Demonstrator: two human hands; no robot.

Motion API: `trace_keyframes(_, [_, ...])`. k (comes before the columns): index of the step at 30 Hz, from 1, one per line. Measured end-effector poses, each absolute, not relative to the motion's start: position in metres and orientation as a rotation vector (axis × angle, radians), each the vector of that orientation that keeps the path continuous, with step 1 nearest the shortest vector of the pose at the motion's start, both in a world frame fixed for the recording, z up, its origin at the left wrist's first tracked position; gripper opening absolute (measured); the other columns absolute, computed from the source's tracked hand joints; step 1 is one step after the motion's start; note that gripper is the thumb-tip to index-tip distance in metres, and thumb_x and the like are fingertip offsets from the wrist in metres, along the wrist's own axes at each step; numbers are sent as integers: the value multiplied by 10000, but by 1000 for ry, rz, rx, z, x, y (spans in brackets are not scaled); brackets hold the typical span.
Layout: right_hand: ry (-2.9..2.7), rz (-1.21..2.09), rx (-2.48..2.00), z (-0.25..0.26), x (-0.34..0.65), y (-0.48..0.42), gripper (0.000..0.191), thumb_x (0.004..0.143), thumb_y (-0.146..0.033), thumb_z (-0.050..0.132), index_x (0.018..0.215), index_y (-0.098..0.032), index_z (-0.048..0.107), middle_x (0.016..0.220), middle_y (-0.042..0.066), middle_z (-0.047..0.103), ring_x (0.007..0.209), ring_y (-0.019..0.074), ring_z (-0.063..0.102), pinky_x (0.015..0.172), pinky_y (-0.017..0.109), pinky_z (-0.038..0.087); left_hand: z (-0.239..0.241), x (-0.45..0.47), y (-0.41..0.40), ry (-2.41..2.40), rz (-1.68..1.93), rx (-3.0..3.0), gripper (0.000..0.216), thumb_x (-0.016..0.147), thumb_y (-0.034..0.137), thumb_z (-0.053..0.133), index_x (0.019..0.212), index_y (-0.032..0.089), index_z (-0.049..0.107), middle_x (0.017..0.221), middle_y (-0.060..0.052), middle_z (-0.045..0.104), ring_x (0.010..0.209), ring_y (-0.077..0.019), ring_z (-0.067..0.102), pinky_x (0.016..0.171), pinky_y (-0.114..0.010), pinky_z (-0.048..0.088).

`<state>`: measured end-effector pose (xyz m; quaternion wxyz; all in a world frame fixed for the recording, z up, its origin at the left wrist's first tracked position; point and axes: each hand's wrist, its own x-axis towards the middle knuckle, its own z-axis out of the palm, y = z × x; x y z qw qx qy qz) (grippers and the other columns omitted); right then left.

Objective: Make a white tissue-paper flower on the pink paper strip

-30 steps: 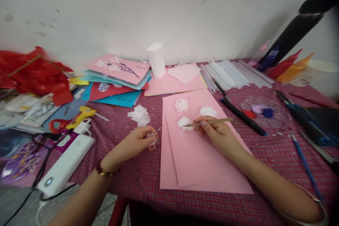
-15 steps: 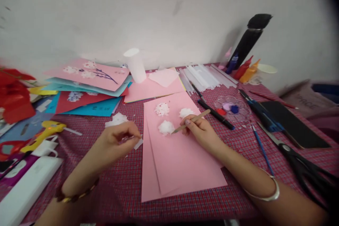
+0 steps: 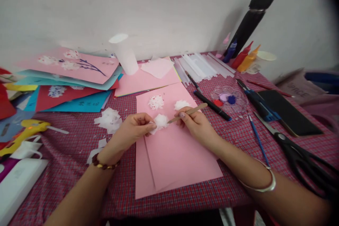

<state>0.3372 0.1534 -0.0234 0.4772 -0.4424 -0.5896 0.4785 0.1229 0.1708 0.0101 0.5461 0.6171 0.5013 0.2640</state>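
My left hand (image 3: 132, 127) pinches a small piece of white tissue paper (image 3: 153, 131) at the left edge of a fluffy white paper puff (image 3: 161, 120). That puff sits on a pink paper sheet (image 3: 182, 159). In my right hand (image 3: 197, 125) is a flat wooden stick (image 3: 194, 109), its pointed tip at the puff's right side. Two more puffs lie farther up the sheet: a red-flecked one (image 3: 156, 102) and a plain white one (image 3: 181, 105), partly behind the right hand. Loose white tissue pieces (image 3: 108, 120) lie left of the sheet.
Left are a yellow glue gun (image 3: 34, 127), a white box-shaped item (image 3: 25, 180) and finished pink cards (image 3: 87, 69). A white paper roll (image 3: 127, 56) and glue sticks (image 3: 205, 67) stand or lie behind. Right are a paint palette (image 3: 239, 104), a cutter (image 3: 259, 102) and black-handled scissors (image 3: 296, 155).
My left hand has moved right and forward, bringing the tissue piece to the puff. My right hand still holds the stick beside the puff. The whole view has shifted slightly.
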Motion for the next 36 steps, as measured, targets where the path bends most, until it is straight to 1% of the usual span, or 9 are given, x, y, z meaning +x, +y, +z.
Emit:
trace_keyframes(5, [-1462, 1175, -1105, -25, 337, 154, 195, 895, -298, 421, 811, -192, 562, 683, -2, 544, 586, 118, 527, 556, 260, 454, 15, 119, 173, 1225, 517, 1710, 120, 763, 280, 588, 732, 185, 655, 739, -5, 636, 721, -145, 552, 698, -270, 430])
trace_keyframes(9, [-1430, 1192, -1100, -26, 338, 155, 182, 891, -266, 419, 807, -185, 559, 697, 0, 545, 589, 116, 530, 553, 257, 452, 12, 117, 171, 1224, 477, 1800, 144, 814, 248, 535, 822, 189, 666, 826, -13, 650, 791, -151, 569, 745, -282, 420])
trace_keyframes(13, [-1338, 1207, -1079, -26, 340, 154, 185, 896, -267, 421, 789, -181, 544, 615, -19, 523, 537, 107, 510, 519, 246, 434, 0, 127, 169, 1211, 536, 1689, 146, 784, 233, 581, 918, 183, 608, 814, -6, 628, 763, -140, 574, 708, -269, 440])
trace_keyframes(17, [-1280, 1283, -987, -22, 339, 149, 194, 897, -284, 427, 767, -189, 534, 568, -33, 518, 512, 102, 503, 497, 237, 423, -10, 140, 169, 1253, 592, 1661, 170, 740, 202, 612, 897, 180, 553, 759, 14, 579, 708, -124, 555, 664, -258, 437])
trace_keyframes(21, [-1290, 1287, -964, -19, 338, 145, 177, 891, -290, 458, 787, -183, 553, 598, -25, 535, 543, 106, 517, 530, 250, 436, -12, 143, 170, 1247, 586, 1682, 153, 746, 207, 601, 887, 182, 547, 729, 24, 550, 686, -118, 531, 637, -251, 419])
trace_keyframes(26, [-1248, 1098, -929, -18, 338, 145, 195, 900, -286, 449, 775, -185, 560, 602, -26, 528, 547, 108, 507, 528, 252, 422, -16, 141, 172, 1287, 600, 1700, 158, 734, 188, 595, 888, 187, 560, 707, 35, 529, 666, -110, 513, 621, -239, 405])
trace_keyframes(28, [-1317, 1093, -922, -19, 337, 145, 199, 902, -283, 445, 761, -192, 550, 604, -27, 534, 545, 106, 510, 527, 246, 419, -18, 141, 172, 1309, 621, 1711, 149, 733, 191, 592, 879, 186, 564, 709, 34, 532, 660, -110, 514, 613, -237, 405])
trace_keyframes(32, [-1537, 1089, -990, -26, 335, 145, 196, 916, -255, 420, 795, -192, 560, 662, -13, 551, 602, 116, 532, 579, 255, 424, -21, 141, 173, 1328, 663, 1705, 146, 729, 197, 590, 873, 182, 569, 701, 32, 537, 646, -111, 515, 599, -234, 409])
trace_keyframes(36, [-1609, 1051, -1038, -33, 335, 146, 214, 929, -260, 401, 817, -192, 570, 690, -5, 551, 624, 125, 529, 594, 261, 423, -21, 143, 173, 1317, 662, 1690, 144, 727, 198, 592, 869, 178, 574, 691, 31, 542, 641, -113, 518, 591, -232, 407])
